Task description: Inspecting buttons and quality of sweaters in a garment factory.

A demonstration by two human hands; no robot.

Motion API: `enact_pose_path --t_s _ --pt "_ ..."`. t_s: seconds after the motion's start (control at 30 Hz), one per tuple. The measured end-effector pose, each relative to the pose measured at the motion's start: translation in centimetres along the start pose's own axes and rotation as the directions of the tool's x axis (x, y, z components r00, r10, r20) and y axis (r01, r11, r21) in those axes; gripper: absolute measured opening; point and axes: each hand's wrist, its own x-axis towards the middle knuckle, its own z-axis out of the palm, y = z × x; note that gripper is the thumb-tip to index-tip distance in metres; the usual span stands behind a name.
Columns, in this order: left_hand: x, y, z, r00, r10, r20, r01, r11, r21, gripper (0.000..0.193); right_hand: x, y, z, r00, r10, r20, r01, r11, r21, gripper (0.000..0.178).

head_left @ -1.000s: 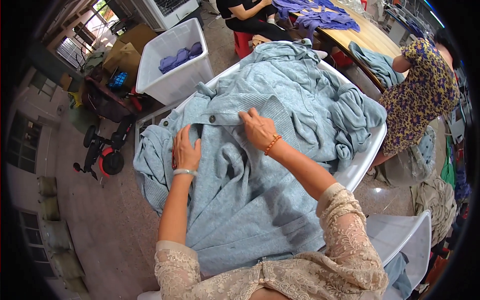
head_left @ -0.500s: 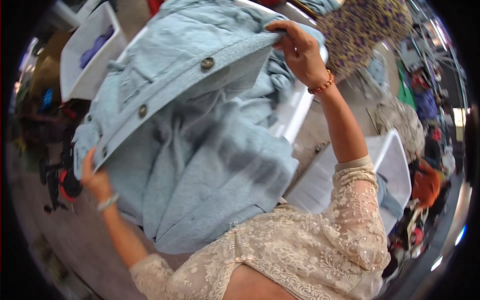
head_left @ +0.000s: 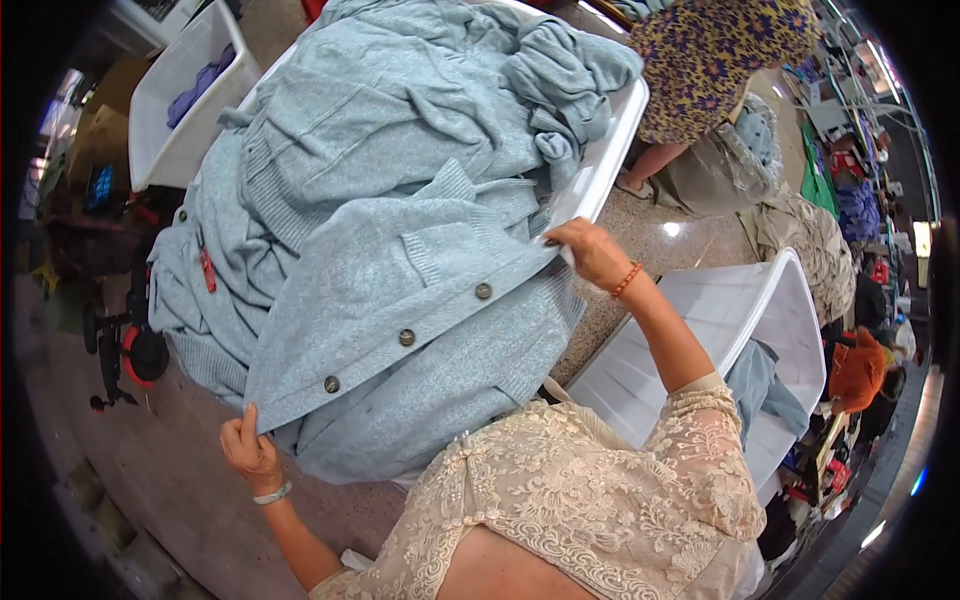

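Observation:
A light blue-grey knit cardigan (head_left: 370, 270) is stretched between my two hands, its strip of dark buttons running slantwise from lower left to upper right. My left hand (head_left: 252, 452) pinches one end of the button band at the lower left. At the other end, my right hand (head_left: 592, 255) grips the band near the white bin's edge. Beneath and beyond it, a large heap of knitwear (head_left: 400, 100) in the same colour fills and overhangs a big white bin (head_left: 622, 125). On the heap's left side lies a small red item (head_left: 207, 270), too small to make out.
At the upper left stands a white bin (head_left: 150, 125) with purple cloth inside. Another white bin (head_left: 690, 300) with some blue-grey cloth is at my right. Beyond it are a person in a floral skirt (head_left: 715, 60) and plastic-wrapped bundles (head_left: 725, 170). A wheeled base (head_left: 145, 355) stands at left.
Both hands have come down toward me, bringing the cardigan's button band lower. Its front panel now lies flatter over the heap, with the outer side and a pocket showing.

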Motion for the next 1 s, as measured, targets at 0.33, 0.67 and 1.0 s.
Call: enact_pose_path --t_s 0.33,0.67,1.0 --pt "-1.1 4.8 0.5 0.964 0.137 0.226 -0.141 0.99 0.001 0.036 -0.1 1.3 0.9 0.999 0.035 -0.002 -0.032 0.895 -0.445 0.039" --pt "-0.9 10.6 0.6 0.897 -0.296 0.33 0.412 0.828 -0.379 0.018 2.4 -10.4 -0.4 0.998 -0.058 0.025 0.051 0.975 0.214 0.009" --pt "-1.4 12.1 1.5 0.861 -0.226 0.455 0.422 0.816 -0.394 0.023 1.3 -25.9 10.7 0.854 -0.501 0.141 0.408 0.813 0.416 0.027"
